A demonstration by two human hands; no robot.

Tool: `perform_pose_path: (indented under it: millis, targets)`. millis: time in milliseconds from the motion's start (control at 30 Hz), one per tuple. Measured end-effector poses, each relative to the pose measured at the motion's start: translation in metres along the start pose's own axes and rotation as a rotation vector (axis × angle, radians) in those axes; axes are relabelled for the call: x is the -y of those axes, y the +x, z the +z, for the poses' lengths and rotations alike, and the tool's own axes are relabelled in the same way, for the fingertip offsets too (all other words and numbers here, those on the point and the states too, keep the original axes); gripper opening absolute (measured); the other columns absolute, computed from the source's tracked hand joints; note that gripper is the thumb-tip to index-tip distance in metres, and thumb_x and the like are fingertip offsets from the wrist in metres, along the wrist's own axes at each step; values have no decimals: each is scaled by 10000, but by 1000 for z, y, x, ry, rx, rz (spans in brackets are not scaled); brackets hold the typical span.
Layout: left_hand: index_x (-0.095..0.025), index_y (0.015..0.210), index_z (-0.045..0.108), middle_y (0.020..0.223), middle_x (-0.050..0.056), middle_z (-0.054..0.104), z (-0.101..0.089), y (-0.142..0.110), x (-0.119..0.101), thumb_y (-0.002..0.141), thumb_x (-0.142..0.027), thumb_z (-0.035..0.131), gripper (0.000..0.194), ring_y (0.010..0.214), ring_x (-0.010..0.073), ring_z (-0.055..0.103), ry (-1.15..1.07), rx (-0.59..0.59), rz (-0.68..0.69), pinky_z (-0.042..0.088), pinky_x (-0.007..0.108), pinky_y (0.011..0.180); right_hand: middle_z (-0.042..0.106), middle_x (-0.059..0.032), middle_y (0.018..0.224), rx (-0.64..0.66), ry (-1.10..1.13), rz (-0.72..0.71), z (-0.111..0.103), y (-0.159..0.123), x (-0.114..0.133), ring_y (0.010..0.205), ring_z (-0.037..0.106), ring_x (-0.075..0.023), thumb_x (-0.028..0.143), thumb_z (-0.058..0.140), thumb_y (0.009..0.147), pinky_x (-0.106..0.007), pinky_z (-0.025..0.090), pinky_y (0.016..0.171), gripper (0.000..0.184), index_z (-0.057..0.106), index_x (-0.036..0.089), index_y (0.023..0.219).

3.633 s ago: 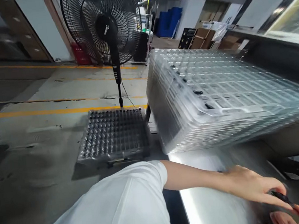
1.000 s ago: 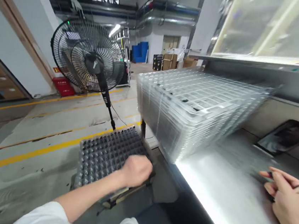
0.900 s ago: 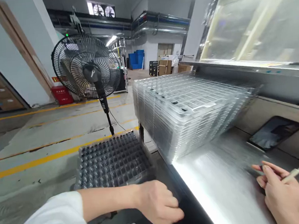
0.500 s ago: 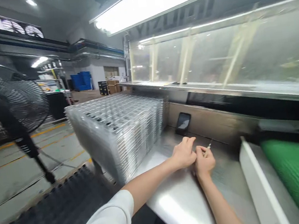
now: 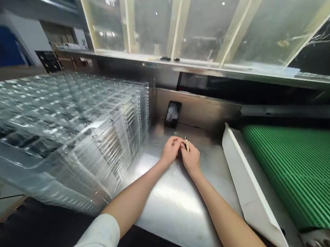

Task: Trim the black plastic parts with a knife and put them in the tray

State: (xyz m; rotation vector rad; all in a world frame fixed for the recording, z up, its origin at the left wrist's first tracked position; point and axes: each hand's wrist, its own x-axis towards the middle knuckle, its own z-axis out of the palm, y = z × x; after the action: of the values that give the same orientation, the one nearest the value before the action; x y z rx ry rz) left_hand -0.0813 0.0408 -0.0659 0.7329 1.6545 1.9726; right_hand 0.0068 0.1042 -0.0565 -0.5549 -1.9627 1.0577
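My left hand [image 5: 170, 152] and my right hand [image 5: 191, 158] meet above a metal worktop [image 5: 168, 196], fingertips touching or nearly so. A slim, pale, pen-like tool [image 5: 187, 144] with a dark tip sticks up from my closed right hand. My left fingers are pinched together; whatever they may hold is too small or hidden to make out. Just beyond the hands, a dark phone [image 5: 173, 114] leans upright against the metal back panel [image 5: 208, 113].
At the left a tall stack of clear plastic trays [image 5: 106, 125] borders the worktop. A white divider [image 5: 248, 185] separates it from a ribbed green conveyor belt [image 5: 308, 171] on the right. Above the back runs a ledge [image 5: 146, 58] with clear panels framed in yellowish strips.
The camera view has turned right and downward, so the trays, phone and belt sit further left. Both hands stay together; the left fingers have drawn in and the pen-like tool points more upright.
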Motion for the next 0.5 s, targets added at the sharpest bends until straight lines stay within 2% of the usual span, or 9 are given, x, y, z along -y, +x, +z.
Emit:
perform_pose_path:
  millis: [100, 167, 267, 367, 500]
  targets:
    - [-161, 966, 665, 603, -66, 533, 0, 6, 6, 849, -320, 728, 207, 458, 69, 431, -61, 39, -59, 334, 174, 460, 730, -44, 846, -5, -34, -11, 2, -2, -6, 748, 604, -220, 428, 549, 828, -302, 460, 701, 377, 756, 169, 1007]
    - [-159, 910, 660, 562, -70, 521, 0, 7, 6, 826, -293, 746, 180, 423, 72, 420, -85, 63, -88, 310, 177, 426, 725, -33, 843, -16, -31, 6, 3, -3, -9, 737, 596, -215, 399, 581, 785, -300, 455, 693, 351, 747, 174, 996]
    - [-152, 882, 659, 536, -57, 535, -2, 7, 2, 839, -250, 703, 116, 374, 86, 416, -103, 81, -105, 291, 191, 379, 729, -39, 881, 4, -18, 10, 5, -2, -9, 763, 610, -219, 390, 604, 781, -315, 464, 726, 348, 763, 178, 1007]
    - [-141, 919, 677, 599, -28, 600, -5, 7, -2, 858, -206, 633, 100, 380, 91, 457, -122, 67, -103, 332, 198, 377, 728, -57, 958, 17, -8, -43, 8, -3, -4, 855, 635, -232, 365, 596, 807, -337, 475, 801, 359, 779, 185, 1058]
    - [-138, 847, 672, 630, -22, 578, -8, 7, -8, 861, -187, 557, 126, 426, 90, 496, -161, 58, -122, 376, 199, 401, 684, -49, 900, 39, -21, -92, 2, -12, 0, 862, 616, -225, 392, 600, 900, -334, 468, 800, 330, 780, 198, 1098]
